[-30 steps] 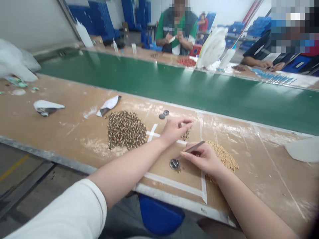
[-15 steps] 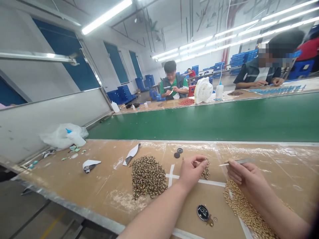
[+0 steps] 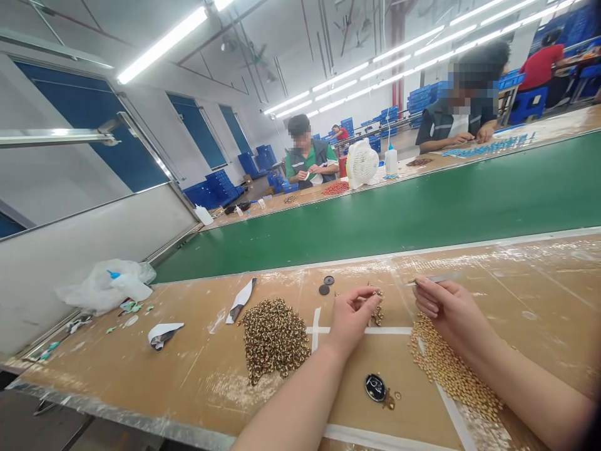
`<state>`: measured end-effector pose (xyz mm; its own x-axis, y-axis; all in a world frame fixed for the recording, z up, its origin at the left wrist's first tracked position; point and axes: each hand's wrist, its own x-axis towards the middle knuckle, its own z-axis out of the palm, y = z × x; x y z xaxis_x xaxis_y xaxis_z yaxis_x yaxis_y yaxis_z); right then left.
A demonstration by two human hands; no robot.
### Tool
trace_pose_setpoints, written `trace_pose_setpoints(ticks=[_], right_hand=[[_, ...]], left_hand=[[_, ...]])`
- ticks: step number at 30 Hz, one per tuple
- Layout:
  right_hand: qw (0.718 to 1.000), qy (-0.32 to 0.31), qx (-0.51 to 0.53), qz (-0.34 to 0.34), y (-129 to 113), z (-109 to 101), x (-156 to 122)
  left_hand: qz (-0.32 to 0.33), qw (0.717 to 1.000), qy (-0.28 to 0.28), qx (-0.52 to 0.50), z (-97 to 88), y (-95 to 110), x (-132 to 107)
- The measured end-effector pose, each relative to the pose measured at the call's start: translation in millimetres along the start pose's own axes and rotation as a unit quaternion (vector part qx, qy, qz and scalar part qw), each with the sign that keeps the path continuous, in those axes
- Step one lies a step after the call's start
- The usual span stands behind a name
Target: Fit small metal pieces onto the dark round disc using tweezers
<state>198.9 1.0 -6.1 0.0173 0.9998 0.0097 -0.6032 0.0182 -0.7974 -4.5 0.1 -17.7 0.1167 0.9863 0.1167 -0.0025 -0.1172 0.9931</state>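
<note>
My left hand (image 3: 350, 316) rests on the brown table (image 3: 141, 369), its fingers pinched over a small cluster of brass beads (image 3: 377, 313). My right hand (image 3: 446, 310) is closed on thin metal tweezers (image 3: 434, 279) that point left. A big heap of dark spotted beads (image 3: 272, 338) lies left of my left hand. A strip of pale gold beads (image 3: 451, 369) runs under my right wrist. A round black emblem disc (image 3: 375, 387) lies near the table's front, between my forearms.
Two small dark discs (image 3: 326, 285) lie beyond my left hand. Paper scraps (image 3: 162, 333), a plastic bag and a glue bottle (image 3: 119, 282) sit at the left. A green conveyor belt (image 3: 422, 207) runs behind the table. Other people sit at the far bench beside a white fan (image 3: 361, 163).
The camera tilted up from the table to take in the hall. My right hand lifted the tweezers from the emblem disc to beside my left hand's fingertips.
</note>
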Motion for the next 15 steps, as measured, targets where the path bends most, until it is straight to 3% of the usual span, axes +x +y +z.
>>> trace_pose_setpoints(ticks=[15], right_hand=[[0.998,-0.035,0.048,0.018,-0.6,5.8,0.3]], left_hand=[[0.015,0.999,0.026,-0.027,5.3,8.0,1.2]])
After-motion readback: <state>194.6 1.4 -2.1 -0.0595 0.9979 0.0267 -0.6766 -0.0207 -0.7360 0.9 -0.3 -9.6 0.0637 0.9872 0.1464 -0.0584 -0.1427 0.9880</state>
